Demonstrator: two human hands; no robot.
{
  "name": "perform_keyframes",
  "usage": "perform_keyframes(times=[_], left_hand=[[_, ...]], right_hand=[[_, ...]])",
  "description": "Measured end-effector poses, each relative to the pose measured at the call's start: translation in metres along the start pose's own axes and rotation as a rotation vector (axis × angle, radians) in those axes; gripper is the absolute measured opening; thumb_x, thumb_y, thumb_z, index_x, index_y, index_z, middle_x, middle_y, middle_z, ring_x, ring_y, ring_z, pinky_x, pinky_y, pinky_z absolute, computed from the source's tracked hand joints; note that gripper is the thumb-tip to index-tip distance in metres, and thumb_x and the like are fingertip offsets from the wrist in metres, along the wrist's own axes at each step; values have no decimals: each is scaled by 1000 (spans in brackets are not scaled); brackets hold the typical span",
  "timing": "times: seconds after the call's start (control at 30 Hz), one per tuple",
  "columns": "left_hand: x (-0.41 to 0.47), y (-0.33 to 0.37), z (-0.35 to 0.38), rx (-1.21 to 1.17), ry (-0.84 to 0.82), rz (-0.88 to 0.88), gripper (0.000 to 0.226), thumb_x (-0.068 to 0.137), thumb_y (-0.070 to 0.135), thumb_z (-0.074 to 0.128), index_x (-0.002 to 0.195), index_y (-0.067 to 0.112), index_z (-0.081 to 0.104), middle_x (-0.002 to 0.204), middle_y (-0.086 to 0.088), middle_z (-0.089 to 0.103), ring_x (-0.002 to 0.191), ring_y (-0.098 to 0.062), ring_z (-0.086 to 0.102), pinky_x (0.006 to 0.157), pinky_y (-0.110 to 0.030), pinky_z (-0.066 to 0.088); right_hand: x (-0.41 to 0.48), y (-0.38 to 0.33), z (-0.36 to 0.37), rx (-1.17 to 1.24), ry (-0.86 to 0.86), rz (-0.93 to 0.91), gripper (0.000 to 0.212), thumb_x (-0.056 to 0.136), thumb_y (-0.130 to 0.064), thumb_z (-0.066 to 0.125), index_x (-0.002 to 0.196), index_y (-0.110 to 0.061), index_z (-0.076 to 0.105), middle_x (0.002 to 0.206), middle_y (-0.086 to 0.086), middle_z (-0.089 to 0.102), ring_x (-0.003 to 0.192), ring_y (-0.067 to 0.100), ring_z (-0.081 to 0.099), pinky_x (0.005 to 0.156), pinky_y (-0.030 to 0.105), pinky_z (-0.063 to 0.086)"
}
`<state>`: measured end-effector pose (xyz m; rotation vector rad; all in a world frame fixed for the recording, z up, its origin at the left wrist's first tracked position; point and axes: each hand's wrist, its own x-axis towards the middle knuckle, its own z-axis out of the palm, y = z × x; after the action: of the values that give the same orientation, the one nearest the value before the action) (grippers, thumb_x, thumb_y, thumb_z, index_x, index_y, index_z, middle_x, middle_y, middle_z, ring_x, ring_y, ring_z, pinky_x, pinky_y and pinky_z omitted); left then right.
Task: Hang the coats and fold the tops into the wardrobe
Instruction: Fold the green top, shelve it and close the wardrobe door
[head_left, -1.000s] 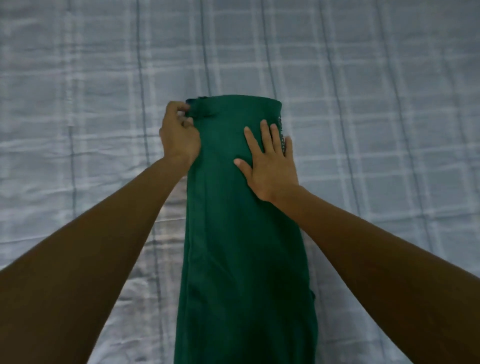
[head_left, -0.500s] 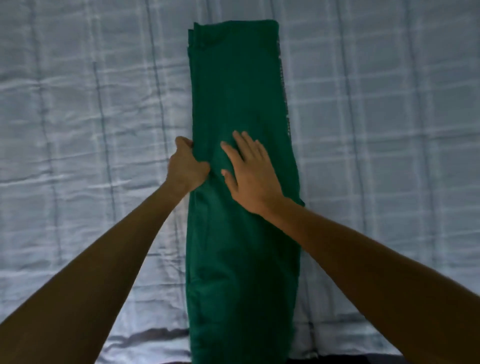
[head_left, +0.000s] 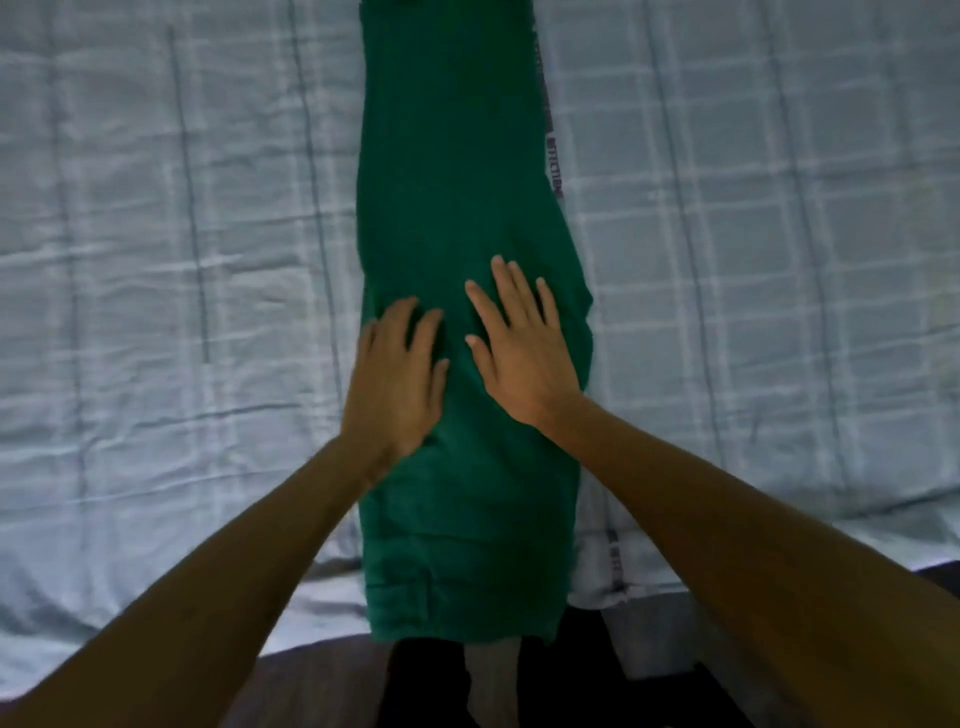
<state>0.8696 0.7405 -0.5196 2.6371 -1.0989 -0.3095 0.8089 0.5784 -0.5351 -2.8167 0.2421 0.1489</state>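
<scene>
Pressing flat with fingers spread and straight, the left hand (head_left: 392, 387) and right hand (head_left: 519, 345) grip nothing; both palms rest mid-length on the green top (head_left: 457, 171), folded into 1 long strip on the checked bedsheet (head_left: 182, 234), likely smoothing it before cross-folding.

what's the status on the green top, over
Left hand flat on green top, grip open. Right hand flat beside it, grip open. Top folded into a long strip on checked bedsheet. Nothing in the way.
</scene>
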Motion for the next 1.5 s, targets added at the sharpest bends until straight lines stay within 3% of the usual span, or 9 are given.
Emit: perform_keyframes(times=[0.27, 0.5, 0.73, 0.83, 1.0, 1.13, 1.23, 1.4, 1.5], left_hand=[[-106, -5, 15, 211, -416, -93, 71, 89, 61, -3, 148, 22, -11, 157, -9, -13, 145, -24, -11, 116, -50, -4], [-178, -7, -2, 200, -414, 448, 86, 85, 74, 22, 145, 14, 31, 149, -27, 26, 138, -39, 28, 113, -52, 20], [-198, 15, 7, 184, -488, 290, 83, 81, 65, 30, 140, 7, 37, 137, -37, 39, 125, -51, 42, 100, -63, 35], [-190, 12, 2, 121, -474, 301, 68, 83, 39, 57, 140, 6, 40, 140, -35, 36, 128, -50, 38, 104, -57, 32], [-159, 9, -27, -164, -457, 221, 46, 74, 30, 49, 116, 13, 60, 105, -13, 66, 94, -31, 61, 78, -40, 51], [-118, 7, -56, -413, -502, -16, 10, 81, 19, 64, 90, 18, 68, 83, -4, 68, 79, -22, 62, 66, -25, 48], [-86, 9, -70, -590, -336, -196, 12, 81, 20, 67, 93, 18, 68, 88, -2, 68, 80, -18, 61, 64, -18, 44], [-57, 14, -66, -572, 375, -353, 46, 87, 25, 60, 128, 12, 44, 120, -6, 52, 108, -14, 49, 90, -26, 41], [-70, 14, -43, -363, 384, -186, 44, 87, 18, 56, 127, 4, 44, 119, -17, 51, 108, -25, 48, 93, -32, 37]], right_hand=[[-90, -30, 17, -86, -237, 174, 60, 100, -45, 23, 152, -19, 7, 159, 10, -2, 146, 26, -4, 118, 44, -3], [-170, -85, 8, 0, -185, -22, 64, 92, -49, 32, 143, -11, 36, 151, 17, 30, 141, 32, 24, 114, 52, 18], [-224, -113, 34, -60, -249, 31, 89, 73, -60, 37, 143, -7, 35, 151, 20, 29, 142, 34, 21, 115, 55, 5], [-227, -107, 40, -142, -225, 8, 86, 71, -47, 61, 143, -8, 36, 151, 18, 30, 141, 35, 24, 114, 56, 5], [-209, -102, 29, -14, -134, 77, 72, 64, -14, 70, 133, -9, 50, 134, 15, 53, 124, 35, 49, 104, 51, 31], [-175, -89, -11, 114, 21, 200, 56, 55, -15, 64, 109, -7, 66, 99, 17, 65, 82, 38, 62, 76, 41, 46], [-138, -77, -45, 77, 146, 267, 51, 65, -19, 68, 115, -10, 63, 111, 16, 59, 89, 37, 60, 86, 41, 44], [-89, -53, -72, -116, 454, 313, 56, 82, -15, 66, 135, -11, 47, 148, 25, 30, 137, 39, 28, 112, 56, 17], [-88, -45, -52, -41, 444, 82, 47, 85, -17, 63, 130, -7, 52, 142, 26, 39, 132, 41, 36, 106, 58, 30]])
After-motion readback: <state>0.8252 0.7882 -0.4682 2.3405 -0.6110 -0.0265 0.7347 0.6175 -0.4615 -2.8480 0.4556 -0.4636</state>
